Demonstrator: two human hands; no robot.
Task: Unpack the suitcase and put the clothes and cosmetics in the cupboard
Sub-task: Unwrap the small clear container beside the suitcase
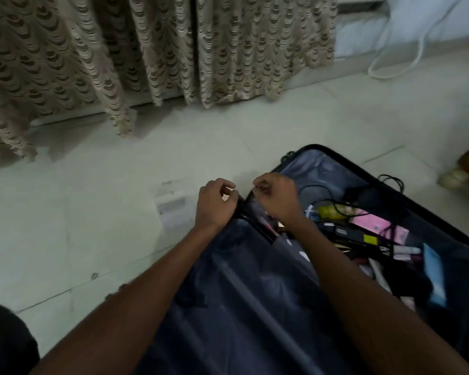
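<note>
A navy hard-shell suitcase lies on the floor, its lid half raised toward me. My left hand grips the lid's far corner with curled fingers. My right hand pinches the lid's rim just beside it; what sits between the fingertips is too small to tell. Behind the lid the open half shows its grey lining. It holds pink packets, a yellow item, black cables, small tubes and a light blue packet. No cupboard is in view.
Pale floor tiles stretch left and ahead of the suitcase. A paper label lies on them near my left hand. Patterned curtains hang along the far wall, a white cable loops at top right, and a furniture foot stands at right.
</note>
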